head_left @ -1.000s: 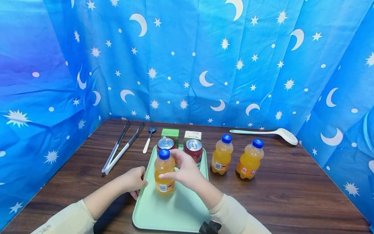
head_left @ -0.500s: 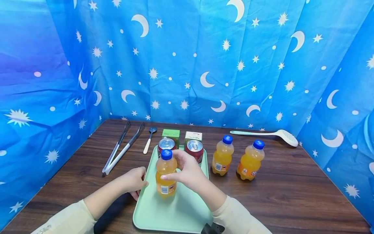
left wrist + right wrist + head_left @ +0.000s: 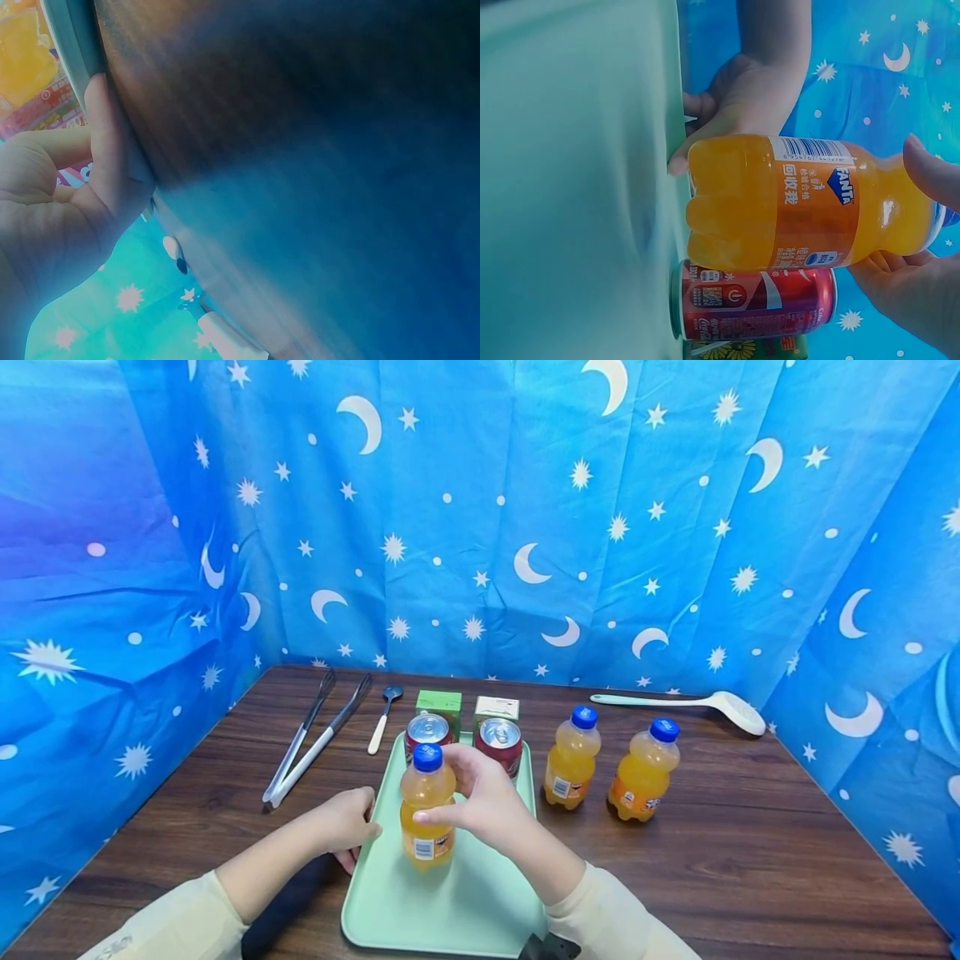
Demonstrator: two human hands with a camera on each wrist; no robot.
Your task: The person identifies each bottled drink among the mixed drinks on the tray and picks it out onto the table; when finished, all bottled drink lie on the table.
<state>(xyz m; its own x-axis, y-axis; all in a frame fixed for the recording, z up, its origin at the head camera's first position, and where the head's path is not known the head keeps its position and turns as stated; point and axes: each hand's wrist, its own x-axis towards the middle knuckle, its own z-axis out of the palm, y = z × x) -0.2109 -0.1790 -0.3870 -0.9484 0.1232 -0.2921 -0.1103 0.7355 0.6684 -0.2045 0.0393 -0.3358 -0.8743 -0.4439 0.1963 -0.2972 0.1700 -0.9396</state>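
Observation:
My right hand [image 3: 491, 797] grips an orange soda bottle [image 3: 429, 827] with a blue cap, thumb on one side and fingers round the back near its neck. The bottle is upright over the light green tray [image 3: 420, 918]; whether its base touches the tray I cannot tell. At the tray's left rim, my left hand [image 3: 343, 822] holds the edge, with thumb and fingers pinching it in the left wrist view. Behind the bottle stand two red soda cans, the left can [image 3: 428, 727] partly hidden by it and the right can [image 3: 498, 739] partly by my right hand.
Two more orange soda bottles, a nearer-tray bottle [image 3: 572, 760] and a farther bottle [image 3: 643, 772], stand right of the tray. Green [image 3: 439, 703] and white [image 3: 497, 708] cartons are behind the cans. Tongs [image 3: 311, 752], a spoon [image 3: 381, 722] and a slotted ladle [image 3: 723, 706] lie on the table.
My right hand and the bottle have shifted very slightly to the right over the tray, mostly in the first half second. The left hand stays at the tray's rim.

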